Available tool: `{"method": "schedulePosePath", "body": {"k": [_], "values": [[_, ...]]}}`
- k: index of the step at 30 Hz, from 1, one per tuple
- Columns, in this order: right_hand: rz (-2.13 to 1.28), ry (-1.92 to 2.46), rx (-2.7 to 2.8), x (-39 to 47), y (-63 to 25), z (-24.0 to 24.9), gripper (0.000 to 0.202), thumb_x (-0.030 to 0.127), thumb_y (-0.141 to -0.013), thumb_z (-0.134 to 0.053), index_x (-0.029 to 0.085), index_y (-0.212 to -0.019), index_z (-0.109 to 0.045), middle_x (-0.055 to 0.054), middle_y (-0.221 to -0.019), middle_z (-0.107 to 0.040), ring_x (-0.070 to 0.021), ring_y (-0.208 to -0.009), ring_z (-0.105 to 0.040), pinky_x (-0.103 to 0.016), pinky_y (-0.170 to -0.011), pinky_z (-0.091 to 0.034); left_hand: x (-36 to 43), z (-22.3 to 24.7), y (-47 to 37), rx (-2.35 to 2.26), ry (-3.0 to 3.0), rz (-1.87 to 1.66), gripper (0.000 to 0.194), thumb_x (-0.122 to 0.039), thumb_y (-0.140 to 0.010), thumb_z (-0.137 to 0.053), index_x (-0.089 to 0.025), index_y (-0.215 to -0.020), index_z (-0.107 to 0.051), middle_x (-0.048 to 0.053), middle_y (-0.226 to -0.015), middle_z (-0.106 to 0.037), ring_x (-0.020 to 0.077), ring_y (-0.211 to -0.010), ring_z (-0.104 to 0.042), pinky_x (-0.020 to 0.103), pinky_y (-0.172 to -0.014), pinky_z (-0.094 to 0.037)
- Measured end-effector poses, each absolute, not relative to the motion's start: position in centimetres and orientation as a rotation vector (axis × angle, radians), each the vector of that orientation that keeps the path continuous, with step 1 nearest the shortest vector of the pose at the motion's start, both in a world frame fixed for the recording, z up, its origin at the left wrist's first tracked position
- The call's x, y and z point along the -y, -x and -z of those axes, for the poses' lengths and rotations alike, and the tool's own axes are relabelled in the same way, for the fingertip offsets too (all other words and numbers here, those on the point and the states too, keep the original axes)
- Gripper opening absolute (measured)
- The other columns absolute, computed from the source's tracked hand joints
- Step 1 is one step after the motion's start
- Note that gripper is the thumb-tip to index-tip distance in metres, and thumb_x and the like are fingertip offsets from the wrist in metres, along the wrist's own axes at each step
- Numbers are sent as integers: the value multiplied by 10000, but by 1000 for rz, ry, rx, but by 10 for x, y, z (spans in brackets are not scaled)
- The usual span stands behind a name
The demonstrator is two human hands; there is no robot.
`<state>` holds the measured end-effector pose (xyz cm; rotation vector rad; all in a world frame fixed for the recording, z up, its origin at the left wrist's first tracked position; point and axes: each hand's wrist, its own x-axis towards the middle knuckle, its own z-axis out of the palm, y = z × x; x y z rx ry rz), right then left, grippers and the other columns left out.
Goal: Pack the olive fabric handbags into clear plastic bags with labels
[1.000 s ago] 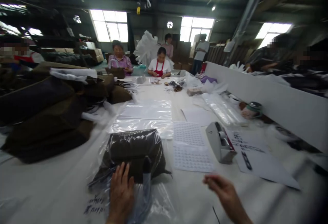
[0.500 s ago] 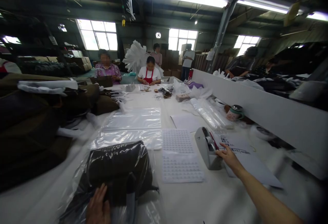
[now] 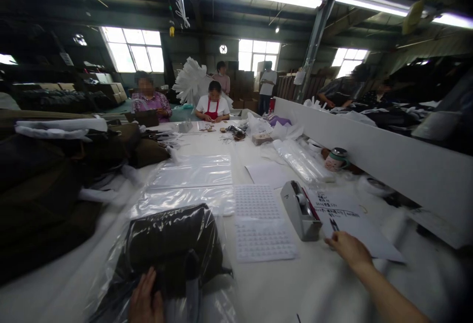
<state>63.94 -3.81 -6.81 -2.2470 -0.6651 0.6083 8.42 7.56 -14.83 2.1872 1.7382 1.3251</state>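
My left hand [image 3: 145, 297] lies flat, fingers extended, on a dark olive fabric bag [image 3: 173, 244] inside a clear plastic bag [image 3: 111, 269] at the front of the table. A dark strap stands up in the middle of that bag. Off to the right, my right hand [image 3: 349, 248] is just beside the front end of a grey tape dispenser [image 3: 306, 222], apart from it. Its thumb and fingertips are pinched together; whatever is between them is too small to make out. Under and behind it lies a white sheet with black handwriting [image 3: 345, 209].
Left of the dispenser lies a sheet of printed labels [image 3: 262, 241]. Flat clear plastic bags [image 3: 192, 172] are stacked behind the wrapped bag. Dark bags [image 3: 44, 190] pile up at left. A lidded mug [image 3: 336, 159] stands by the white partition [image 3: 388, 140]. Several people work farther back.
My right hand has come away from the tape dispenser, toward me and to the right, with its fingers drawn together. The left hand stays on the wrapped bag.
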Motion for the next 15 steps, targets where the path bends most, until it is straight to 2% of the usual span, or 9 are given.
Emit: {"method": "schedulePosePath", "body": {"k": [2, 5, 7, 10, 12, 15], "values": [[-646, 2330, 798, 37, -641, 56, 299, 308, -402, -765, 215, -339, -488, -8, -368, -457, -151, -410, -399, -277, -478, -244, -69, 140, -88, -1769, -2140, -1316, 523, -253, -888, -390, -278, -1398, -280, 82, -1313, -493, 289, -1264, -400, 549, -1031, -346], [-737, 2267, 1136, 9, -608, 30, 308, 478, -505, -724, 217, -433, -576, -28, -469, -545, -187, -499, -480, -292, -513, -303, -59, 129, -95, -1789, -2074, -1341, 524, -245, -896, -388, -268, -1403, -259, 91, -1343, -463, 266, -1267, -401, 509, -1042, -349], [-850, 2098, 1369, -24, -556, 6, 344, 538, -570, -683, 207, -511, -615, -26, -516, -560, -174, -524, -476, -286, -521, -323, -55, 124, -98, -1783, -2023, -1357, 552, -218, -894, -399, -255, -1413, -216, 111, -1363, -437, 246, -1263, -412, 464, -1031, -379], [-1080, 1801, 1722, -76, -444, -34, 321, 489, -625, -689, 191, -537, -608, 4, -501, -513, -125, -494, -423, -258, -498, -316, -51, 120, -101, -1779, -1952, -1394, 592, -190, -885, -424, -225, -1420, -172, 141, -1392, -400, 240, -1287, -386, 453, -1037, -377], [-1155, 1534, 2072, -102, -364, -54, 260, 428, -684, -657, 187, -589, -631, 15, -540, -544, -111, -522, -459, -236, -514, -336, -49, 120, -101, -1774, -1904, -1405, 598, -178, -879, -436, -202, -1416, -172, 155, -1399, -389, 240, -1298, -372, 461, -1045, -365], [-954, 1210, 2706, -129, -261, -60, 200, 384, -733, -627, 197, -674, -667, 31, -572, -586, -104, -533, -515, -209, -506, -350, -45, 120, -102, -1750, -1835, -1419, 604, -186, -872, -460, -183, -1409, -183, 166, -1407, -378, 242, -1305, -364, 462, -1048, -364]]}}
